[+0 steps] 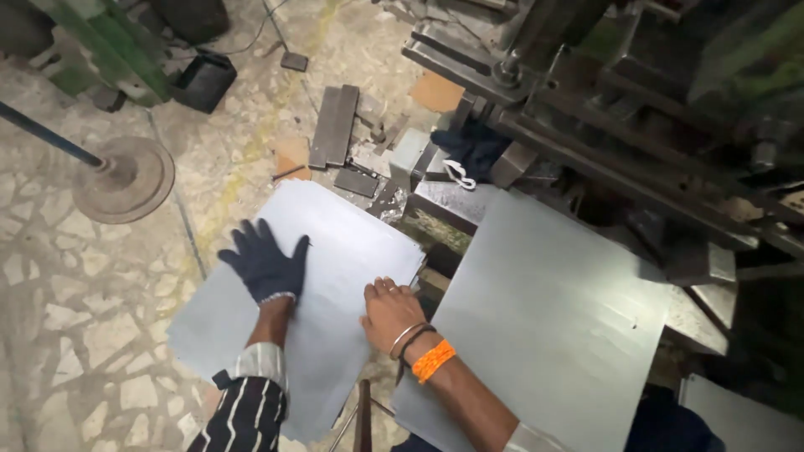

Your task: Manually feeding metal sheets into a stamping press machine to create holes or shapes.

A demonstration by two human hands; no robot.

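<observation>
My left hand (pixel 264 264), in a dark blue glove, lies flat with fingers spread on a stack of grey metal sheets (pixel 335 234) at the lower left. My right hand (pixel 389 311) is bare, with a bangle and an orange wristband, and its fingers curl over the right edge of the same stack. A second large grey metal sheet (pixel 553 318) lies to the right on the bed of a dark machine (pixel 603 100).
The floor is patterned stone (pixel 84 293). A round metal base with a blue pole (pixel 126 177) stands at left. A black box (pixel 203 81), dark metal plates (pixel 333 125) and scraps lie near the machine. Another sheet corner (pixel 745 418) shows at the lower right.
</observation>
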